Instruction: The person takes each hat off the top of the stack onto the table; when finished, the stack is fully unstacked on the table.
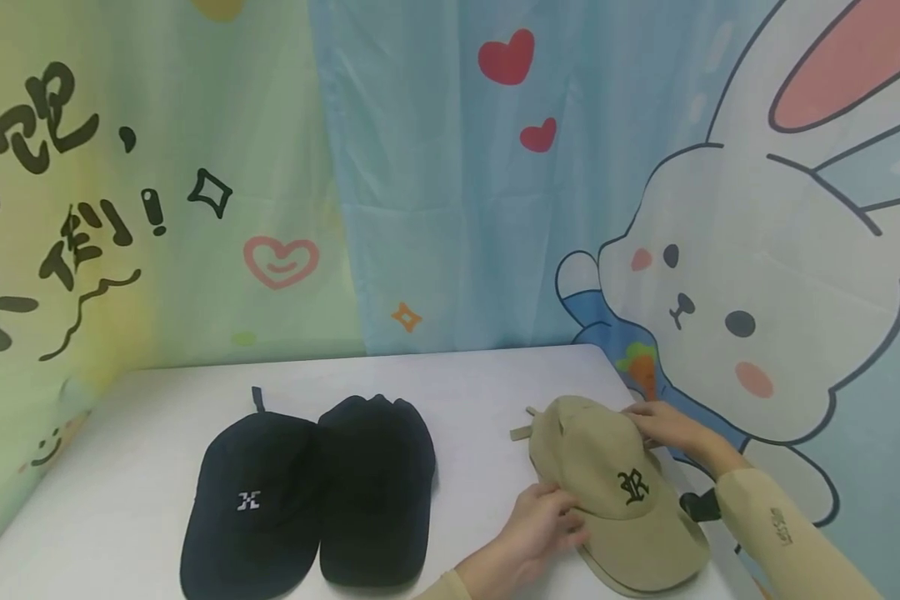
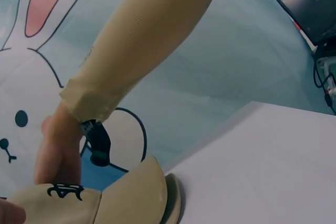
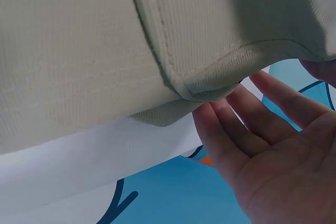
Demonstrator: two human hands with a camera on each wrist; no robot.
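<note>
A beige cap (image 1: 596, 467) with a dark embroidered letter sits at the right side of the white table, brim toward me. A second beige brim edge (image 2: 173, 198) shows beneath its brim in the left wrist view. At the cap's left side is my left hand (image 1: 536, 529), loosely bent fingers against the lower edge. My right hand (image 1: 667, 425) touches the far right side of the crown. In the right wrist view its fairly straight fingers (image 3: 252, 114) reach under the cap's rim, with the thumb apart from them.
Two dark caps lie side by side on the left: one with a small white emblem (image 1: 258, 500), the other plain black (image 1: 377, 492). The white table (image 1: 476, 417) ends at a printed curtain (image 1: 435, 167). A dark screen (image 2: 304, 3) stands beyond the table's edge.
</note>
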